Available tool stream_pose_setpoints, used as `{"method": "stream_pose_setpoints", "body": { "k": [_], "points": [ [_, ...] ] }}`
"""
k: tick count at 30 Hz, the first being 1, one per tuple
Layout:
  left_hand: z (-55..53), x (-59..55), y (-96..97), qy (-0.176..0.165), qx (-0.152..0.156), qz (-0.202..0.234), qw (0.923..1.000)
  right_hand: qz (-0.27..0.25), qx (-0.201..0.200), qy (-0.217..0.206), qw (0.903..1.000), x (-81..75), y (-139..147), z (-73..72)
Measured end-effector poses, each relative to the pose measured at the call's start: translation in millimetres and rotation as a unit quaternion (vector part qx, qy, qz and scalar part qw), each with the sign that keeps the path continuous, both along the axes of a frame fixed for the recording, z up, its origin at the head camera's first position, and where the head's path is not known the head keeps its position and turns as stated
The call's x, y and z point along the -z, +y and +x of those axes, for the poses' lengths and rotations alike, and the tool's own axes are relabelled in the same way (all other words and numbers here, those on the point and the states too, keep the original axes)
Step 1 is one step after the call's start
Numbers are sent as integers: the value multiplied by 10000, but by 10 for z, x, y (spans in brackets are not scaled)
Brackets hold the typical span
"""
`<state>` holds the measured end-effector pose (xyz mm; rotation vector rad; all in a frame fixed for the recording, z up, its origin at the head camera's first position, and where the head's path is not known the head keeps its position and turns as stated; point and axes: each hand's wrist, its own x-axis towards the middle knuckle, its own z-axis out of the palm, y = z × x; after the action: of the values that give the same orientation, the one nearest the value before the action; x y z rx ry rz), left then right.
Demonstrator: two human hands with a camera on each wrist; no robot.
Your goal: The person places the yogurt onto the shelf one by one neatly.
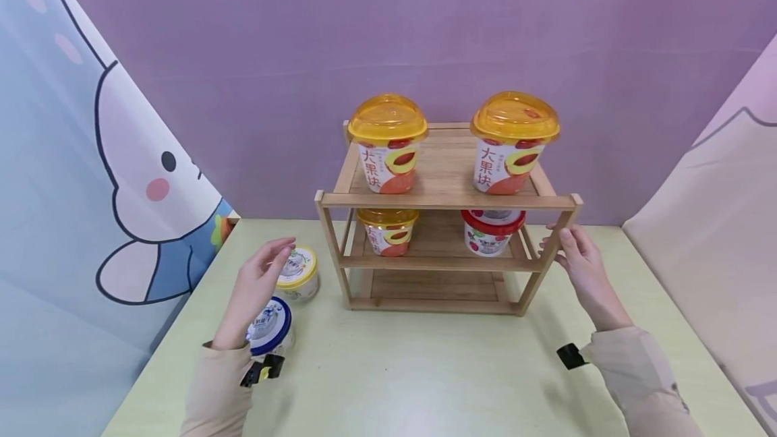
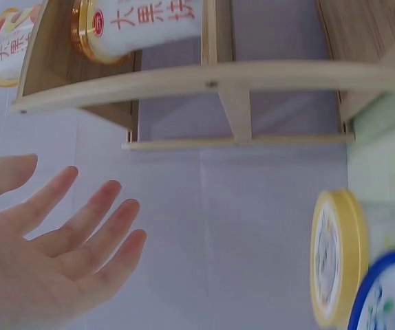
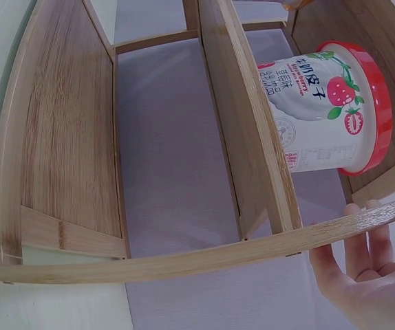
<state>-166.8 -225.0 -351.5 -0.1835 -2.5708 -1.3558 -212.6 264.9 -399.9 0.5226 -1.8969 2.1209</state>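
A three-tier wooden shelf point(image 1: 449, 201) stands on the table. My right hand point(image 1: 583, 258) is at its right side post, the fingers point(image 3: 359, 251) behind the post and the thumb at its near side. Inside by that hand, a strawberry tub with a red lid point(image 3: 321, 110) sits on the middle tier. My left hand point(image 1: 261, 282) is raised left of the shelf, its fingers point(image 2: 108, 234) spread and holding nothing. Beneath and beside it stand a yellow-lidded tub point(image 1: 300, 275) and a blue-lidded tub point(image 1: 270, 326), the latter partly hidden by the wrist.
On the top tier stand two fruit cups with domed orange lids, a left cup point(image 1: 388, 143) and a right cup point(image 1: 512, 143). A similar cup point(image 1: 390, 231) is on the middle tier, left. Behind hangs a purple cloth point(image 1: 388, 32); the pale green table point(image 1: 400, 369) lies in front.
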Motion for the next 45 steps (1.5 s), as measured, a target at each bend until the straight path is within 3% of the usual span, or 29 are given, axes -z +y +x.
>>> {"method": "stream_pose_setpoints", "body": {
  "k": [4,8,14,23,30,33,35,38,40,42,45],
  "points": [
    [79,-16,-93,20,-41,-305,9995,-32,34,-16,10000,0,-5,-5],
    [153,-24,-187,76,26,-692,9976,1,291,-125,9995,-153,-118,108],
    [244,22,-322,53,111,-1255,9920,-54,370,-306,9988,-211,-158,145],
    [314,235,-475,-429,10,-1902,9808,-24,446,-269,9986,-184,-145,119],
    [324,437,-583,-571,63,-2333,9707,-24,375,-254,9990,-207,-149,151],
    [348,522,-618,-495,154,-2392,9696,139,348,-250,9990,-88,-64,66],
    [369,572,-636,-440,228,-2409,9693,-109,47,-133,9998,281,161,-202],
    [394,640,-656,-399,295,-2480,9675,-378,-194,-179,9989,590,384,-445],
    [406,679,-665,-508,297,-2565,9648,-520,-359,-74,9980,706,461,-538],
    [411,719,-669,-571,271,-2664,9618,-235,27,-239,9994,360,249,-296],
    [412,777,-664,-593,197,-2803,9579,-61,314,-220,9992,23,-1,-44]
  ]
}}
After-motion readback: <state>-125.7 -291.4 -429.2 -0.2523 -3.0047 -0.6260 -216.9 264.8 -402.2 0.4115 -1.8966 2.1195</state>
